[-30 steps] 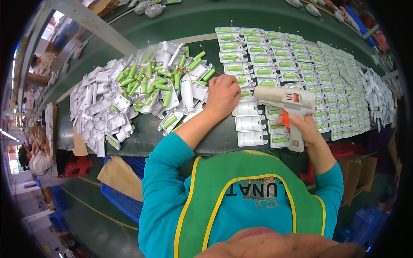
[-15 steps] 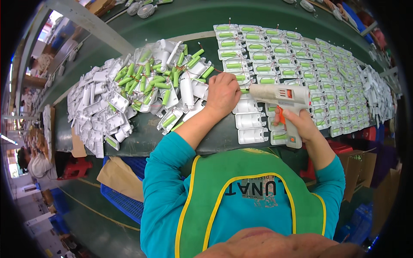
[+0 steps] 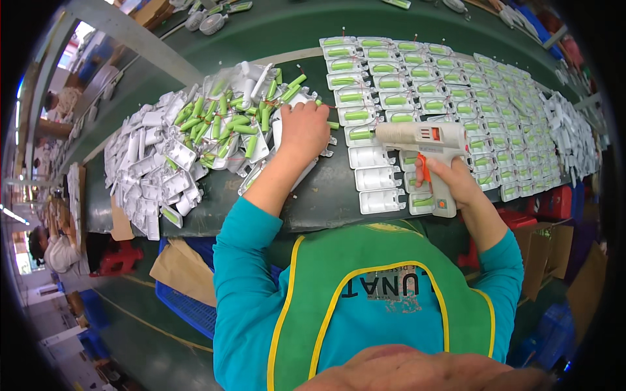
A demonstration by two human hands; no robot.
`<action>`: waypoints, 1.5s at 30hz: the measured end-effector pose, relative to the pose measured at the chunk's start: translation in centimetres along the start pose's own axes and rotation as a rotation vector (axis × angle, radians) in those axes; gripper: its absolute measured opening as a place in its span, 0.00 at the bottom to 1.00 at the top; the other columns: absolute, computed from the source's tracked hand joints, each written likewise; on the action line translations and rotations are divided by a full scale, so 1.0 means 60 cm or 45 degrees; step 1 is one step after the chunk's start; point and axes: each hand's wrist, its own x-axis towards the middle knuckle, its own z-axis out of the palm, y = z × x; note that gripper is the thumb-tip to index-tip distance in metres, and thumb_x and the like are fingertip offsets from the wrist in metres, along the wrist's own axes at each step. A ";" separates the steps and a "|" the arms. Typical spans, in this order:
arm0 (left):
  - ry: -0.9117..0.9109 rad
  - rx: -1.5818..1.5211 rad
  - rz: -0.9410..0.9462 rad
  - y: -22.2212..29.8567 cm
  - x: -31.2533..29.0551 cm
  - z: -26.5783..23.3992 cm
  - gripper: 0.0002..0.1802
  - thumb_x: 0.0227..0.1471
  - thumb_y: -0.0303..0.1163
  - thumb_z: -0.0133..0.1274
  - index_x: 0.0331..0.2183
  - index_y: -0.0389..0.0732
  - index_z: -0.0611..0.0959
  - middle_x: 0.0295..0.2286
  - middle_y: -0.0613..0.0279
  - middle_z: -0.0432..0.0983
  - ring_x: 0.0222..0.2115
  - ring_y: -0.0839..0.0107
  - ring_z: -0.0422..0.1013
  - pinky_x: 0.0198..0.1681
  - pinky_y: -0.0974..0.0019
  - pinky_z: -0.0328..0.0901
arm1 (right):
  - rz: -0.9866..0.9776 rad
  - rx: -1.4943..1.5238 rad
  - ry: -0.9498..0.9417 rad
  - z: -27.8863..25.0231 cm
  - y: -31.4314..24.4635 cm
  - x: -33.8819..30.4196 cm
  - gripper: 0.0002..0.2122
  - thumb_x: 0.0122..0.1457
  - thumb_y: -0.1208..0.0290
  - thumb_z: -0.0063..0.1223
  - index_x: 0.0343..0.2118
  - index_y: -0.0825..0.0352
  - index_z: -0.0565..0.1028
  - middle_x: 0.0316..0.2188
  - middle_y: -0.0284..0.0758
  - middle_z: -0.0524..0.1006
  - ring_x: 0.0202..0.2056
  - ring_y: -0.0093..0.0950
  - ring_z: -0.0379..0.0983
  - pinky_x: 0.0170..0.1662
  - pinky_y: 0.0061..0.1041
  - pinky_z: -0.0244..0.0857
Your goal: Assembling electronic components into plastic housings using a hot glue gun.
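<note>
My right hand (image 3: 456,179) grips a white hot glue gun (image 3: 424,138), with fingers at its orange trigger. The gun's nozzle points left, close to a green battery (image 3: 360,134) lying in a white plastic shell. My left hand (image 3: 305,133) is at the right edge of a loose pile, its fingers curled down. From beside those fingers sticks out the end of another green battery (image 3: 333,125); the hand hides the rest. The pile holds green batteries (image 3: 244,130) with thin wires, among white shells (image 3: 176,184).
Rows of white shells with batteries (image 3: 430,91) cover the table's right side. Bare shells (image 3: 379,177) lie at the near end of one column. More white parts (image 3: 570,130) are heaped at far right. A blue crate (image 3: 189,303) and a cardboard box (image 3: 548,251) stand below the table edge.
My left hand has moved left, away from the shell by the nozzle to the pile's edge. That shell's battery is now uncovered. The glue gun has shifted slightly left.
</note>
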 end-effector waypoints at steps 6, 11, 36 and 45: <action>-0.148 0.072 0.060 -0.019 0.006 -0.001 0.07 0.40 0.33 0.58 0.28 0.47 0.81 0.28 0.65 0.74 0.36 0.64 0.71 0.41 0.51 0.58 | 0.058 0.077 0.011 0.004 -0.006 0.008 0.16 0.57 0.63 0.53 0.40 0.72 0.71 0.27 0.36 0.74 0.31 0.26 0.72 0.36 0.28 0.69; -0.068 0.116 0.211 -0.022 0.014 0.008 0.08 0.39 0.33 0.58 0.28 0.46 0.80 0.29 0.64 0.73 0.35 0.63 0.71 0.38 0.55 0.61 | 0.058 0.026 0.030 -0.003 -0.012 -0.004 0.19 0.56 0.59 0.53 0.44 0.68 0.70 0.31 0.36 0.76 0.34 0.26 0.73 0.34 0.24 0.68; -0.627 -2.217 -0.450 0.004 -0.108 -0.057 0.17 0.50 0.24 0.52 0.43 0.40 0.69 0.32 0.60 0.73 0.28 0.73 0.74 0.25 0.74 0.69 | 0.054 -0.172 -0.112 0.004 0.019 -0.042 0.14 0.57 0.64 0.55 0.39 0.69 0.72 0.25 0.33 0.73 0.27 0.23 0.70 0.33 0.25 0.65; -0.271 -1.745 -0.260 0.079 -0.083 -0.005 0.08 0.47 0.18 0.51 0.32 0.39 0.73 0.35 0.62 0.71 0.34 0.72 0.73 0.32 0.71 0.70 | 0.092 -0.109 -0.084 -0.012 0.020 -0.049 0.19 0.56 0.59 0.54 0.44 0.69 0.70 0.31 0.35 0.76 0.30 0.23 0.71 0.33 0.24 0.66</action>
